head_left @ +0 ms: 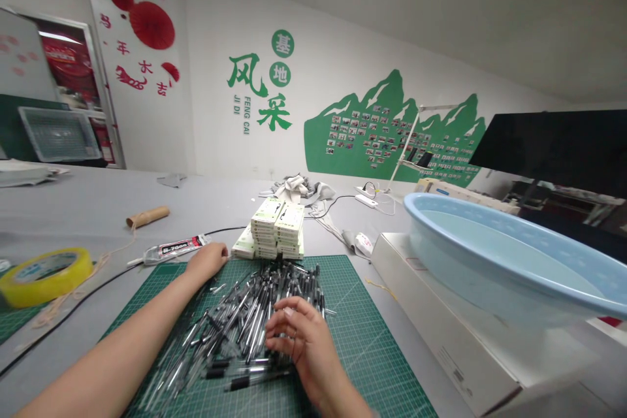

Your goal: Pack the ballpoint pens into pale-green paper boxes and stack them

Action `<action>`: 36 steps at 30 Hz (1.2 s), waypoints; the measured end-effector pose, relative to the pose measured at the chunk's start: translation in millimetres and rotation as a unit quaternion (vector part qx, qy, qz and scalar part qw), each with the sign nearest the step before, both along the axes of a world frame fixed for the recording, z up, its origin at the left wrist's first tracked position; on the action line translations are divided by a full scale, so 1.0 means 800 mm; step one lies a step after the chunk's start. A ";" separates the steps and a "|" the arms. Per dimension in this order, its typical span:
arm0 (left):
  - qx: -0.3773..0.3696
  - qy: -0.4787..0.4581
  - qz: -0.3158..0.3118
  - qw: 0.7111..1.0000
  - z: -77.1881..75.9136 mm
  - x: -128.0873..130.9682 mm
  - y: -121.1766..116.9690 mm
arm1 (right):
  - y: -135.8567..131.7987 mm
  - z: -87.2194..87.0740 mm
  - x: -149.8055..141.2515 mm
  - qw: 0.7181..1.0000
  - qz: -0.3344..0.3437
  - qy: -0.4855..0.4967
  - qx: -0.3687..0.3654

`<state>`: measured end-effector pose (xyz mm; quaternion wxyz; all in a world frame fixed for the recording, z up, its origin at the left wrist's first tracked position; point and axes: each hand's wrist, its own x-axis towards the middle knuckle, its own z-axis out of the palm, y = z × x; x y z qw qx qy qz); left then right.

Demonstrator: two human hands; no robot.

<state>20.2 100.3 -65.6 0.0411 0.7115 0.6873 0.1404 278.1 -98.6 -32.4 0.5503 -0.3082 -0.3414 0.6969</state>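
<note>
A heap of clear-barrelled black pens [245,320] lies on a green cutting mat [362,339]. My right hand [298,336] rests on the near right of the heap with its fingers curled round a few pens. My left hand [208,258] reaches to the far left corner of the mat, fingers bent and pressed down beside the heap; whether it holds anything is hidden. Stacks of small white and green boxes [277,228] stand just beyond the pens.
A glue tube [171,249], a yellow tape roll [44,274], a black cable and a cardboard tube [147,215] lie to the left. On the right a light blue basin [504,261] sits on a white box [441,320]. Cloth and cables lie further back.
</note>
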 end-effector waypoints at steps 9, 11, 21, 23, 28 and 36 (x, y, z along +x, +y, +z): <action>-0.026 -0.037 -0.129 0.991 0.009 -0.031 -0.051 | 0.004 -0.005 0.003 0.999 -0.044 -0.009 -0.017; 0.007 -0.059 -0.105 0.993 -0.008 -0.030 -0.061 | 0.005 -0.006 0.005 0.999 -0.051 -0.014 -0.004; -0.063 -0.115 -0.130 0.983 -0.039 0.024 -0.117 | 0.046 0.004 0.037 0.967 -0.237 -0.087 0.034; -0.046 -0.157 -0.120 0.979 -0.011 0.029 -0.111 | 0.070 0.007 0.044 0.957 -0.256 -0.123 0.054; 0.047 -0.282 -0.022 0.958 0.084 0.052 -0.047 | 0.147 0.017 0.043 0.884 -0.275 -0.357 0.124; -0.004 -0.341 0.025 0.940 0.117 0.103 0.019 | 0.203 0.023 0.013 0.799 -0.244 -0.502 0.226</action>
